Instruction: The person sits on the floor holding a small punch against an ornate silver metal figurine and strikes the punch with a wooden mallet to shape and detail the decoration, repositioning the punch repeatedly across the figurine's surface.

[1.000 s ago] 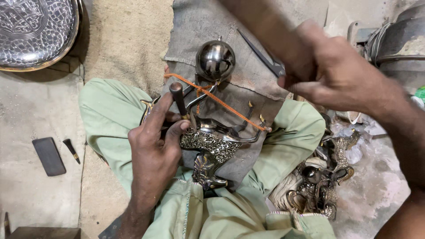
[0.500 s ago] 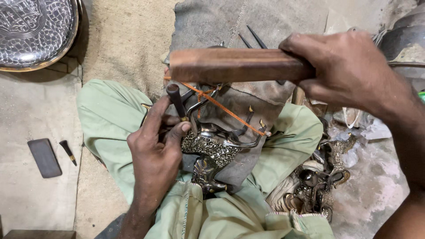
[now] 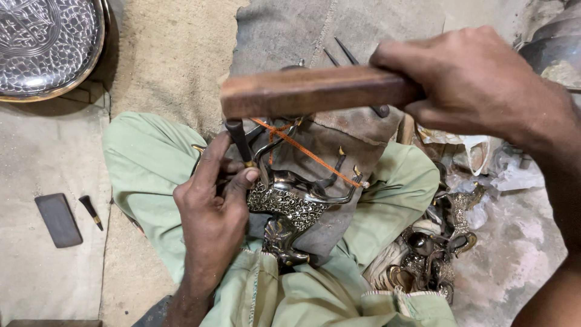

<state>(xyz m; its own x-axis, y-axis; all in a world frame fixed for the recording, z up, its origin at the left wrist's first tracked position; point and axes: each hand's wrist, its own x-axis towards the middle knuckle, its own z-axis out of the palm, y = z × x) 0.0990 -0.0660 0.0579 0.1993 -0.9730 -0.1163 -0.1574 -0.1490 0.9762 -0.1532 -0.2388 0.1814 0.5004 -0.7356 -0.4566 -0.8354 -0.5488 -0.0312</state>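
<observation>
My left hand [image 3: 212,212] grips a dark chisel [image 3: 238,138] upright, its tip on an ornate dark-and-gold metal figure [image 3: 290,206] that lies in my lap. An orange cord [image 3: 308,151] runs across the figure and ties it down against a grey cloth-covered block [image 3: 357,130]. My right hand [image 3: 478,85] grips a brown wooden mallet [image 3: 308,91] held level just above the chisel's top end. The mallet hides the chisel's head and the part of the figure behind it.
An engraved round silver tray [image 3: 42,45] lies at the top left. A flat dark stone [image 3: 58,219] and a small dark punch [image 3: 91,212] rest on the floor mat at left. Several similar metal figures [image 3: 433,254] are heaped at the right. Two thin metal rods [image 3: 342,54] poke out above the mallet.
My right hand has swung the mallet down from a raised position to just over the chisel, covering the shiny round knob seen a second ago. My left hand and chisel stayed put.
</observation>
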